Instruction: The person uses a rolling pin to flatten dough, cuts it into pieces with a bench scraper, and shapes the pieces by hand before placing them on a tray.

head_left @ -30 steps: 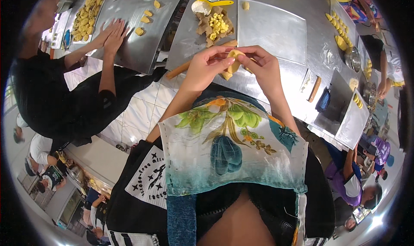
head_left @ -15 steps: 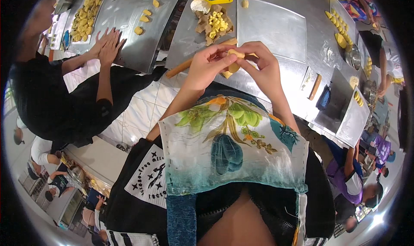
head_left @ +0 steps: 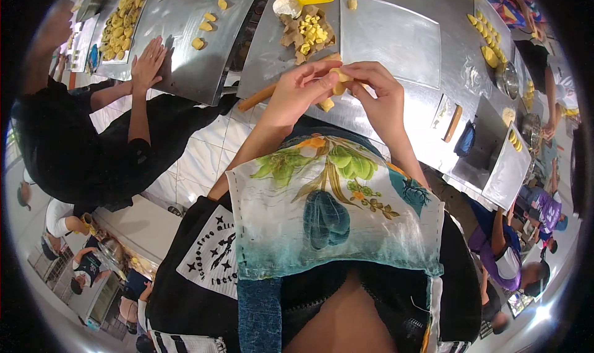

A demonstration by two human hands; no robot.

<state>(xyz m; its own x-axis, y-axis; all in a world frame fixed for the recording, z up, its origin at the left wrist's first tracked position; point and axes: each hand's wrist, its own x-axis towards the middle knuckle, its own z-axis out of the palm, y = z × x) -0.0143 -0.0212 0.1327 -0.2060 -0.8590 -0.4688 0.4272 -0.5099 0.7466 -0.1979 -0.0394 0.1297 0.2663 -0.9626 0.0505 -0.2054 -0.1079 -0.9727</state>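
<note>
Between the fingertips of both hands, over the near edge of the metal table, is a small piece of yellow dough (head_left: 338, 87). My left hand (head_left: 301, 93) pinches it from the left with bent fingers. From the other side my right hand (head_left: 381, 98) grips its edge with thumb and fingers. A wooden rolling pin (head_left: 256, 98) lies on the table behind my left hand, which partly covers it. Another yellow dough piece (head_left: 327, 105) rests just below the held one. Beyond my hands, small yellow cubes (head_left: 312, 34) sit on torn brown paper (head_left: 289, 38).
A flat metal tray (head_left: 391, 43) bears one dough piece (head_left: 352, 4). White powder fills a bowl (head_left: 287, 6) beside a yellow spoon (head_left: 317, 0). At the left table a co-worker presses both palms together (head_left: 147, 63). A wooden-handled tool (head_left: 452, 124) lies at right.
My fingers have shifted slightly around the dough, which is turned a little and sits slightly lower. The co-worker's hands have moved left and tilted more upright.
</note>
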